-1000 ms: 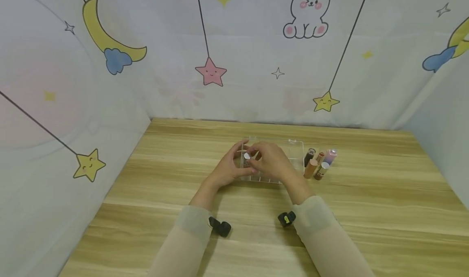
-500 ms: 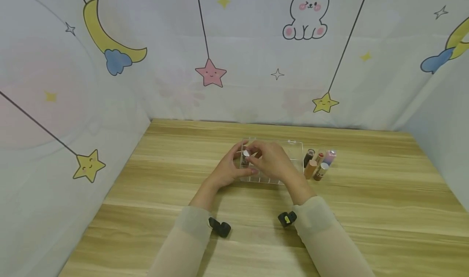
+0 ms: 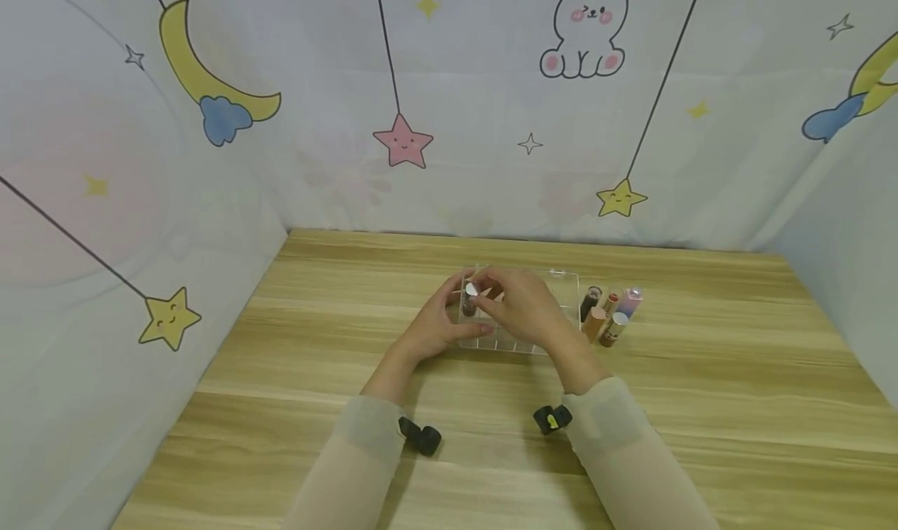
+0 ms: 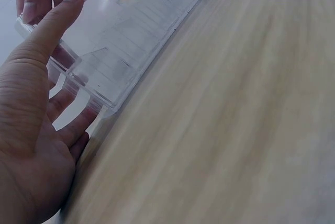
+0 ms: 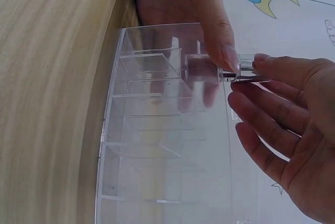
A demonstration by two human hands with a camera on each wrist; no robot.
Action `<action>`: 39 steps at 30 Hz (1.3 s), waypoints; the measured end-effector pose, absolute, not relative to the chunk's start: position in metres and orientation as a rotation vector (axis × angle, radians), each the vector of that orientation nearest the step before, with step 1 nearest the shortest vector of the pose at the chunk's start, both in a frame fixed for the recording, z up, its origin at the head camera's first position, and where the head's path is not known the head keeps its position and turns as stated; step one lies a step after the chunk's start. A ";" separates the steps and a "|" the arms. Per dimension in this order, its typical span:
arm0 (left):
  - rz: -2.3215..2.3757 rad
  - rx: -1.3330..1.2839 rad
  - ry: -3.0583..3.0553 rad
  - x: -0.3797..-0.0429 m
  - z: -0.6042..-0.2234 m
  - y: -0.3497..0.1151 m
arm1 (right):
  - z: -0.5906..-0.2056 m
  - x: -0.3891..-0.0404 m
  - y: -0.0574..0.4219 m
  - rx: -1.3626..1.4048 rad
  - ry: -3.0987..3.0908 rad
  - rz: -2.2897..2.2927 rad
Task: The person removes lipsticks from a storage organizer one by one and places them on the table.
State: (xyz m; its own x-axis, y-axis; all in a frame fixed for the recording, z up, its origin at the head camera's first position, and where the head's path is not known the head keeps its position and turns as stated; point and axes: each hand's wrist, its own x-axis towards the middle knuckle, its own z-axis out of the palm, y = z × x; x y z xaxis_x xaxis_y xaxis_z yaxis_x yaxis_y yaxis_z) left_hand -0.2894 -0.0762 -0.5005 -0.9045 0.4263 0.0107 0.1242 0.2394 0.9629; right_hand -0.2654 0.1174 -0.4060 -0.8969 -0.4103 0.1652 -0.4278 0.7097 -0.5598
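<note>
In the head view, a lipstick tube [image 3: 469,302] with a shiny silver cap stands over the left end of a clear compartmented organizer box [image 3: 519,350]. My right hand [image 3: 519,304] pinches the tube near its cap between thumb and fingertips. The right wrist view shows the tube's clear lower part [image 5: 201,68] within the box's end section. My left hand [image 3: 436,326] grips that end, with fingers [image 4: 78,123] along the outside wall and the thumb over the top. Its thumb [image 5: 217,35] lies against the tube just below the cap.
Several lipsticks stand upright right of the box, among them an orange-brown lipstick [image 3: 595,323], a brown silver-capped lipstick [image 3: 614,330] and a pink-purple tube [image 3: 631,302]. A printed curtain [image 3: 477,187] backs the wooden table [image 3: 351,280].
The lipstick tube has risen slightly in the head view, and more of its dark body shows below the cap. Both hands have kept nearly the same place.
</note>
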 end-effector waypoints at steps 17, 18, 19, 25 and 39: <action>1.705 0.515 2.276 -0.292 -0.499 -0.076 | -0.388 -0.258 0.124 0.668 -2.838 0.943; 1.707 0.514 2.276 -0.292 -0.498 -0.075 | -0.387 -0.258 0.126 0.667 -2.836 0.946; 1.707 0.514 2.279 -0.292 -0.498 -0.075 | -0.386 -0.257 0.127 0.663 -2.834 0.949; 1.710 0.511 2.281 -0.291 -0.497 -0.075 | -0.383 -0.256 0.133 0.638 -2.826 0.948; 1.722 0.571 2.274 -0.293 -0.502 -0.074 | -0.385 -0.251 0.150 0.610 -2.792 0.982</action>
State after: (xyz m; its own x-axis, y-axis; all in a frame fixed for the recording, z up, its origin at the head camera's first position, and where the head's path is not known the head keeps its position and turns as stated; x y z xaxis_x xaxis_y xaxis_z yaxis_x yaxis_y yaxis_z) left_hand -0.2931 -0.0742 -0.5018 -0.8970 0.4392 0.0495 0.1667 0.2324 0.9582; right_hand -0.2513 0.1500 -0.3852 -0.9117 -0.3327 0.2411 -0.4103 0.7082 -0.5745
